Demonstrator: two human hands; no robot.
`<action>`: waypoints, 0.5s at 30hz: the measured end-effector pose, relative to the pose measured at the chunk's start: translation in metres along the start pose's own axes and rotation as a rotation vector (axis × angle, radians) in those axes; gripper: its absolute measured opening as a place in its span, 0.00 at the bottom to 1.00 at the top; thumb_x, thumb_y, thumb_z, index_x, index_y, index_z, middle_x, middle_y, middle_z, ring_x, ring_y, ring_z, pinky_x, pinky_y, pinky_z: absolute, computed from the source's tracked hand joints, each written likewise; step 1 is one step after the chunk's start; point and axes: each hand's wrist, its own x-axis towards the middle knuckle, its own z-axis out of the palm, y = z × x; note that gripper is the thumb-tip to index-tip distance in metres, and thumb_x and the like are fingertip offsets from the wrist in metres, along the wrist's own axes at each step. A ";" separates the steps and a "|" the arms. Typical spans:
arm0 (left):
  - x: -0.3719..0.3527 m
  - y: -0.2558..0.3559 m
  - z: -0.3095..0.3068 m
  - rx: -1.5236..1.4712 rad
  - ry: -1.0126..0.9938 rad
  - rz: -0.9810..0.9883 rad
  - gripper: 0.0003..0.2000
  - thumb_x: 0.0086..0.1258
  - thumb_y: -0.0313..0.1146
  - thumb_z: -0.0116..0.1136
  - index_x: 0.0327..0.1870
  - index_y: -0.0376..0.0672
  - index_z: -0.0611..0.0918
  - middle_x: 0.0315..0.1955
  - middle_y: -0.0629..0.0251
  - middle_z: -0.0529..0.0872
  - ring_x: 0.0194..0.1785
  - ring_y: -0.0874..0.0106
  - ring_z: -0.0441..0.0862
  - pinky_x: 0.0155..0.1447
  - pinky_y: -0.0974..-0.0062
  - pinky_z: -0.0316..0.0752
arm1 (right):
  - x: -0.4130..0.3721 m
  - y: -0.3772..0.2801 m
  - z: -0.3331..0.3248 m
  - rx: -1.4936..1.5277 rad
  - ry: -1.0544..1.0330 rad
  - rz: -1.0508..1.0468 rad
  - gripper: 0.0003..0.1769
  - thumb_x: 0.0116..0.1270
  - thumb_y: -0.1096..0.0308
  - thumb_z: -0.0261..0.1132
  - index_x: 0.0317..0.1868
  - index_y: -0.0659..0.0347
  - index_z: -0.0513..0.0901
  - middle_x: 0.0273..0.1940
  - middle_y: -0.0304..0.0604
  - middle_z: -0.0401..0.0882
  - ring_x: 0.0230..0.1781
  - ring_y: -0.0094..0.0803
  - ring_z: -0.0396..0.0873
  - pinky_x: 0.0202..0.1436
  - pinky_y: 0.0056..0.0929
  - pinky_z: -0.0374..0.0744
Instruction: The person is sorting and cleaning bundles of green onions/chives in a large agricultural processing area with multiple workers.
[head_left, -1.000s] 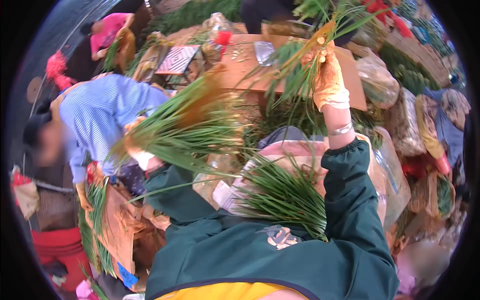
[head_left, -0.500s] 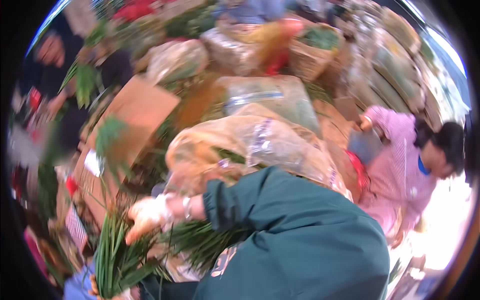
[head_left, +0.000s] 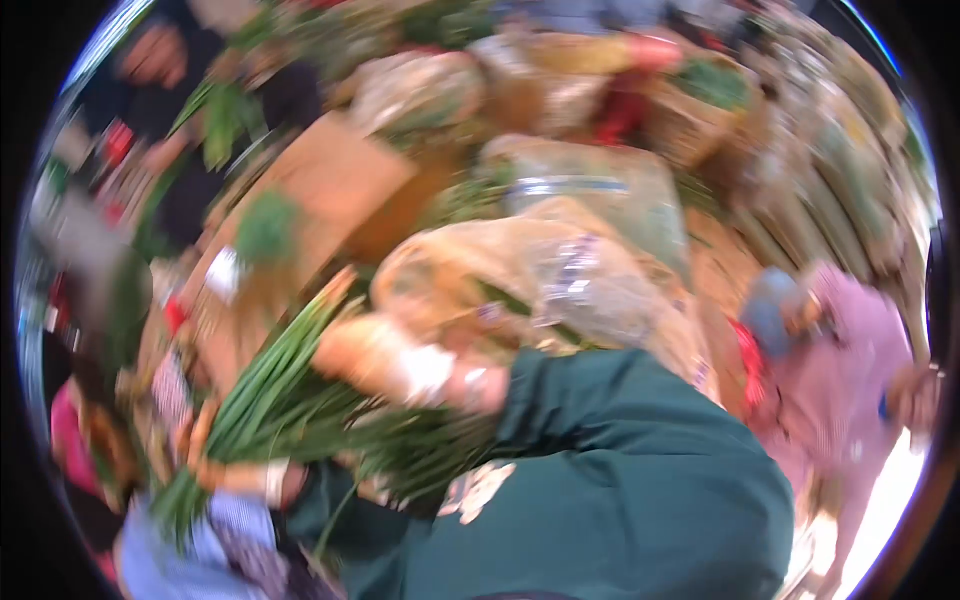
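A bunch of long green stalks (head_left: pixel 275 375) slants across the lower left, pale root ends up and leaf tips down. My left hand (head_left: pixel 232 470), in a stained light glove, is closed around its lower part. Against the upper part of the stalks lies my right hand (head_left: pixel 375 355), in an orange-stained white glove; its fingers are blurred, so their grip is unclear. More dark green leaves (head_left: pixel 420 450) lie below my right forearm, beside the green jacket.
A large clear bag (head_left: pixel 600 285) lies beyond my right arm, with a wrapped bale (head_left: pixel 600 185) behind it. Cardboard (head_left: pixel 330 185) stands at upper left. A person in pink (head_left: pixel 840 370) is at right; another person (head_left: pixel 150 65) is at upper left. Full sacks (head_left: pixel 820 170) fill the upper right.
The bunch has tilted, its root ends now pointing up and right. My left hand has come up into fuller view. My right hand appears higher and further right, as the whole view has shifted.
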 end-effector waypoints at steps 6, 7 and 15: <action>0.019 0.013 -0.039 -0.131 0.427 0.273 0.10 0.63 0.32 0.50 0.40 0.40 0.80 0.25 0.66 0.78 0.35 0.69 0.75 0.65 0.65 0.67 | 0.051 -0.006 -0.027 0.436 0.306 0.301 0.21 0.72 0.47 0.53 0.27 0.53 0.70 0.17 0.25 0.54 0.15 0.15 0.52 0.17 0.19 0.49; 0.022 0.021 -0.056 -0.156 0.311 0.189 0.10 0.63 0.33 0.49 0.40 0.40 0.80 0.26 0.65 0.79 0.36 0.68 0.76 0.65 0.64 0.67 | 0.038 -0.022 -0.021 0.411 0.392 0.284 0.22 0.72 0.47 0.53 0.27 0.54 0.70 0.15 0.25 0.53 0.14 0.16 0.50 0.17 0.19 0.49; 0.000 0.117 -0.106 -0.173 0.116 0.291 0.13 0.61 0.36 0.50 0.42 0.45 0.84 0.38 0.57 0.86 0.51 0.56 0.79 0.61 0.53 0.71 | 0.095 -0.016 -0.040 0.597 0.846 -0.094 0.18 0.73 0.55 0.53 0.27 0.56 0.69 0.17 0.30 0.53 0.16 0.21 0.50 0.20 0.22 0.58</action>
